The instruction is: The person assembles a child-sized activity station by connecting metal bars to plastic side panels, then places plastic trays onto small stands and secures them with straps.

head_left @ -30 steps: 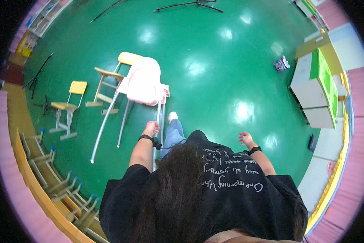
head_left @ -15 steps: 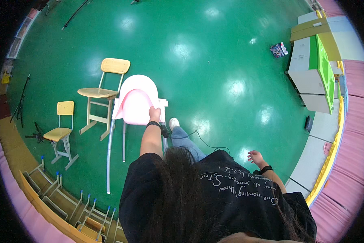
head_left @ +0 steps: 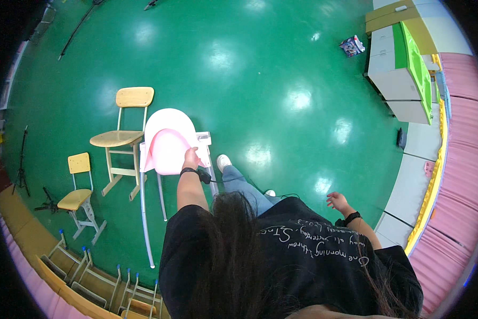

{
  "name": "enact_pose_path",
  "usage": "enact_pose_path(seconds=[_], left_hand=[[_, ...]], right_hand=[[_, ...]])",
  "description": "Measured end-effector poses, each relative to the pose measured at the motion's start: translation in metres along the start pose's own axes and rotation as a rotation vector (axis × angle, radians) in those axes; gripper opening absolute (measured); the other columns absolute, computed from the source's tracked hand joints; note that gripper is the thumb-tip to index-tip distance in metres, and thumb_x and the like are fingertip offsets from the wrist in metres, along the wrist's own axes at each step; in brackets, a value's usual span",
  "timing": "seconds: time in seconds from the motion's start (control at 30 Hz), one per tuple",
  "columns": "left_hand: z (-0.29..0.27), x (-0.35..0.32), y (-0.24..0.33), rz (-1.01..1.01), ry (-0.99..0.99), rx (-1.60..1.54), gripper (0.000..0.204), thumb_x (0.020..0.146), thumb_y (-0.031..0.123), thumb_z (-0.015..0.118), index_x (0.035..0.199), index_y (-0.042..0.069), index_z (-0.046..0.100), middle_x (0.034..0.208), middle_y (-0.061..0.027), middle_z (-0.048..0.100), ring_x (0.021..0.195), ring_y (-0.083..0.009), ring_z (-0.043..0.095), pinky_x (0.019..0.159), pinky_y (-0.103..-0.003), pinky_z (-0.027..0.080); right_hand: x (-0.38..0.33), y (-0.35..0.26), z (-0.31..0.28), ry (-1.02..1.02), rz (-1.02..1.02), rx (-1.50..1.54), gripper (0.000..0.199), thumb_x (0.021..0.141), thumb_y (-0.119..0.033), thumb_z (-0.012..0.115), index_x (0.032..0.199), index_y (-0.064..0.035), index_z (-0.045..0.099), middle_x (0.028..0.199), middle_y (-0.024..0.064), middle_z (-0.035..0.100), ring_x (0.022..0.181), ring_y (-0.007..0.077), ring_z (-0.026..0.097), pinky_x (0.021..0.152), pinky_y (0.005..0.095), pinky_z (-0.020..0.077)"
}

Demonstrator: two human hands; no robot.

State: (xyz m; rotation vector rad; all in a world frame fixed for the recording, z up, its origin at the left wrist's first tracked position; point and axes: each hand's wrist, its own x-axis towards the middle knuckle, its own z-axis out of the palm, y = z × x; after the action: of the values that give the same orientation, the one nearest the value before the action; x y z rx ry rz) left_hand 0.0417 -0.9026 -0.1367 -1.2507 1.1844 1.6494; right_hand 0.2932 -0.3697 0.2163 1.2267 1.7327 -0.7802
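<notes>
My left hand (head_left: pixel 191 157) is closed around the near right edge of a pink and white high chair (head_left: pixel 170 125), by its seat side. The high chair stands upright on long grey-white legs, with no tray on it. A black band with a small dark device and a cord is on my left wrist. Off to the right, my right hand (head_left: pixel 337 202) hangs in the air over the floor with loosely curled fingers apart, holding nothing. A wooden chair (head_left: pixel 116 139) stands just left of the high chair, and a smaller yellow chair (head_left: pixel 75 200) is farther left.
Upturned chairs with blue-tipped legs (head_left: pixel 119 287) lie along the lower left. Black tripods (head_left: pixel 21 173) stand at the far left. On the right are a white and green cabinet (head_left: pixel 401 77), a printed bag (head_left: pixel 351 47) and pink padding (head_left: pixel 465 159). The floor (head_left: pixel 249 95) is green and glossy.
The view has shifted, so the chairs sit lower and farther left and the cabinet higher. My left hand keeps its grip on the high chair. A second shoe now shows.
</notes>
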Motion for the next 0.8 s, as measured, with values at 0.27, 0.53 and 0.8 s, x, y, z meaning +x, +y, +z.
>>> enact_pose_path(seconds=[0.27,0.53,0.8], left_hand=[[0.004,0.001,-0.011,0.025,0.093,-0.094,0.041,0.076,0.020,0.059,0.112,0.003,0.047,0.107,-0.0141,0.051,0.097,-0.0294,0.049,0.078,-0.047,0.040],[-0.001,-0.046,-0.030,0.394,0.486,0.020,0.036,0.074,0.026,0.073,0.083,-0.003,0.055,0.076,-0.0084,0.055,0.068,-0.0196,0.049,0.063,-0.034,0.042],[-0.046,-0.124,-0.025,0.501,0.434,-0.261,0.023,0.073,0.013,0.073,0.075,0.005,0.051,0.073,-0.0026,0.054,0.063,-0.0122,0.049,0.056,-0.026,0.041]], right_hand=[[0.026,-0.036,-0.001,-0.003,-0.111,-0.005,0.028,0.081,-0.012,0.048,0.107,-0.0047,0.055,0.092,0.0079,0.063,0.070,0.0150,0.061,0.053,0.0273,0.0461],[0.094,-0.093,-0.013,-0.077,-0.240,-0.146,0.028,0.082,-0.011,0.046,0.107,-0.0039,0.056,0.092,0.0075,0.063,0.069,0.0143,0.061,0.053,0.0273,0.0468],[0.184,-0.223,-0.013,-0.139,-0.597,-0.343,0.027,0.083,-0.014,0.045,0.103,-0.0008,0.057,0.084,0.0077,0.063,0.065,0.0159,0.060,0.061,0.0282,0.0487]])
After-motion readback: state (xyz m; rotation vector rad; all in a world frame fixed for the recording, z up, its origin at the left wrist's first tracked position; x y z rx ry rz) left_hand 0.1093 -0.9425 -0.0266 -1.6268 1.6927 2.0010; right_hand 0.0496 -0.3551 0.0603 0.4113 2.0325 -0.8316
